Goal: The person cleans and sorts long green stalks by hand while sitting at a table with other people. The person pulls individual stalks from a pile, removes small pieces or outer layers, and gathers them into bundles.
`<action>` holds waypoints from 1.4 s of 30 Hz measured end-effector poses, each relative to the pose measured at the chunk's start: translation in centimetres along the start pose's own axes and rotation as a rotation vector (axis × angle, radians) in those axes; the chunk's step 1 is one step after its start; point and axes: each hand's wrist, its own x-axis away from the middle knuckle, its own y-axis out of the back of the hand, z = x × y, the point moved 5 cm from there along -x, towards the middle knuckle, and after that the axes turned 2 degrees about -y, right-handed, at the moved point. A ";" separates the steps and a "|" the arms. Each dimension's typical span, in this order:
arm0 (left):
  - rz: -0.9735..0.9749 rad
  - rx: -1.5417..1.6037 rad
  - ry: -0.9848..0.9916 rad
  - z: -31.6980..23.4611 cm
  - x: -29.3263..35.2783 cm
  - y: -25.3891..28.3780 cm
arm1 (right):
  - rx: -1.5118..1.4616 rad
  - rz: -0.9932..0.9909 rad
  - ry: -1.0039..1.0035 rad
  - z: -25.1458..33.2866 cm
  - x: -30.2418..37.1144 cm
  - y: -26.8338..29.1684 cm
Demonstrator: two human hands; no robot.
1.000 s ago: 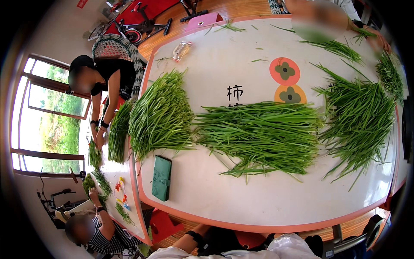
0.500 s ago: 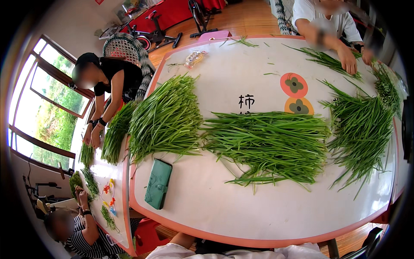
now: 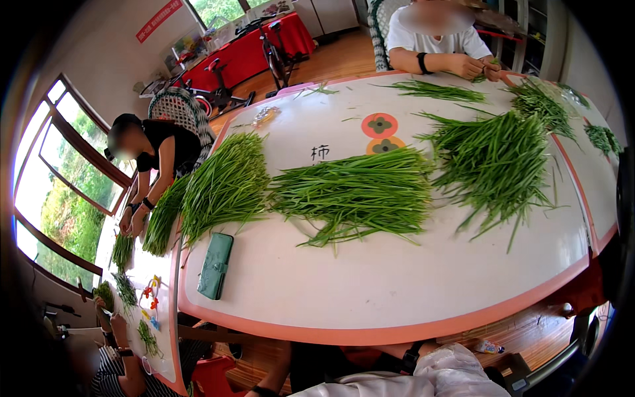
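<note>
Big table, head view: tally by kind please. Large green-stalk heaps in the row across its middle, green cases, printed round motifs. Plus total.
Large green-stalk heaps: 3 (left heap, middle heap, right heap)
Green case: 1
Printed round motifs: 2 (red-orange motif, yellow-orange motif)
Total: 6

The middle heap of leaves is deep green streaked with lighter green; the left heap pales toward yellow-green, and the right heap is a rich green. The bench is white, edged in salmon pink, and printed with a red-orange disc and a yellow-orange disc, both bearing dark green lobed shapes. The flat case is teal. Co-workers wear a plain black top, a plain white shirt and a dark-and-white striped top. The draped cloth is red.
</note>
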 end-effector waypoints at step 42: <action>-0.048 0.606 0.074 3.3 23.0 -12.3 | -0.567 -0.709 0.069 5.7 16.1 17.3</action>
